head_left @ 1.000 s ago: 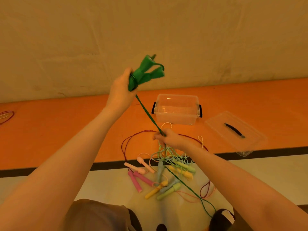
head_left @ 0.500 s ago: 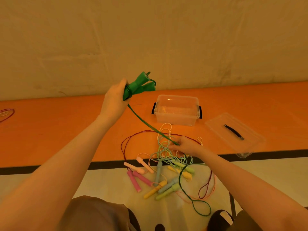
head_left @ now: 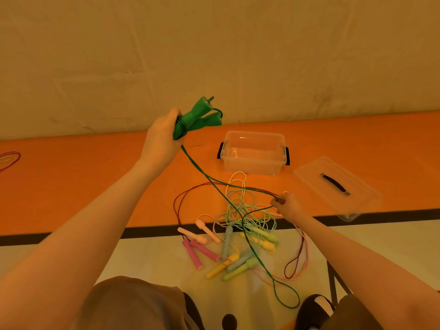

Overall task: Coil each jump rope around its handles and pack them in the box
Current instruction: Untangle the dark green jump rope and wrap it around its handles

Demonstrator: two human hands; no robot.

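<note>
My left hand (head_left: 162, 139) is raised above the floor (head_left: 71, 177), fingers curled tight round the pair of green handles (head_left: 198, 117), which fan out up and to the right of the fist. A few turns of the green rope (head_left: 209, 178) are already wrapped round the handles just at my grip. From there the rope drops down and right across the orange floor to my right hand (head_left: 288, 206), which pinches it between thumb and fingertips, low over the tangle. Below that hand the green rope doubles back, runs down across the pile and ends in a loose loop near my shoe (head_left: 314, 310).

The pile of other jump ropes (head_left: 238, 236) lies on the floor between my arms: pink, yellow, pale blue and light green handles with thin cords tangled above them, and a dark red cord looping wide round the lot. The clear box (head_left: 253, 154) sits open beyond the pile, close to it, with its lid (head_left: 333, 186) lying flat to the right. Another red cord (head_left: 9, 159) shows at the far left edge.
</note>
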